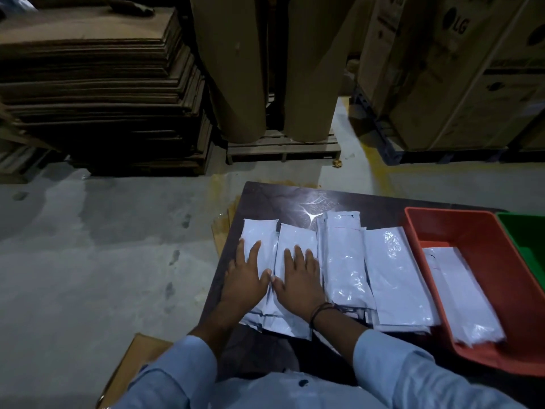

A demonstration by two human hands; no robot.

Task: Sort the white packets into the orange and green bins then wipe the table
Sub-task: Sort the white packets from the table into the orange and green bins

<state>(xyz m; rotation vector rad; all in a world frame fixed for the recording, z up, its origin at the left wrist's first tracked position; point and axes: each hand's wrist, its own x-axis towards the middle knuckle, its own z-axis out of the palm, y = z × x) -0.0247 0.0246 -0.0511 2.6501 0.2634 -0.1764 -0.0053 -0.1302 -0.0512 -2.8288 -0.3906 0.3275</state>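
Observation:
Several white packets lie in rows on the dark table [277, 199]. My left hand [246, 276] rests flat, fingers spread, on the leftmost packet [259, 231]. Beside it my right hand [299, 278] lies flat on the second packet [298, 237]. More packet stacks sit to the right, a middle stack [343, 261] and a right stack [395, 276]. The orange bin [427, 219] at the table's right holds white packets [463, 293]. Past it, only a corner of the green bin [525, 231] shows at the frame edge.
A stack of flat cardboard sheets [97, 93] stands on the floor at far left. Large brown paper rolls [265, 69] stand on a pallet [283, 146] ahead. Big cartons [460, 69] stand at the far right. A cardboard piece [132, 364] lies by my left elbow.

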